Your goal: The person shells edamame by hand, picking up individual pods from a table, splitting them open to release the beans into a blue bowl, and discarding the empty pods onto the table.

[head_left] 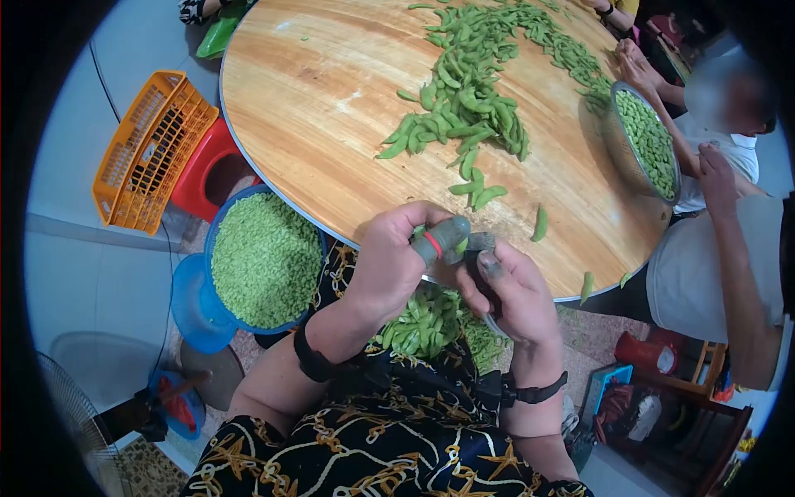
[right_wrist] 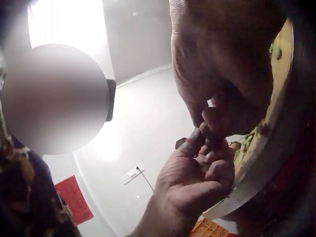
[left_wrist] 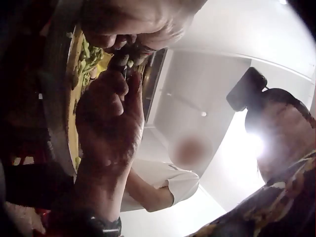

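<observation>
Above the near edge of the round wooden table (head_left: 331,157), both hands meet at the fingertips. My left hand (head_left: 385,265) pinches a green soybean pod (head_left: 461,247), mostly hidden by the fingers. Its thumb wears a grey cover (head_left: 445,235) with a red band around it. The right hand (head_left: 522,294), fingers curled and thumb dark-stained, grips the other side of that pod. A bit of green shows between the fingertips in the left wrist view. Below the hands, a heap of pods (head_left: 426,323) lies at the lap.
A large pile of pods (head_left: 472,99) spreads over the table, with loose ones (head_left: 540,224) nearer. On the left stand a blue basin of shelled beans (head_left: 265,257), a red stool (head_left: 199,178) and an orange crate (head_left: 153,153). Across the table, people sit near a metal bowl of beans (head_left: 650,141).
</observation>
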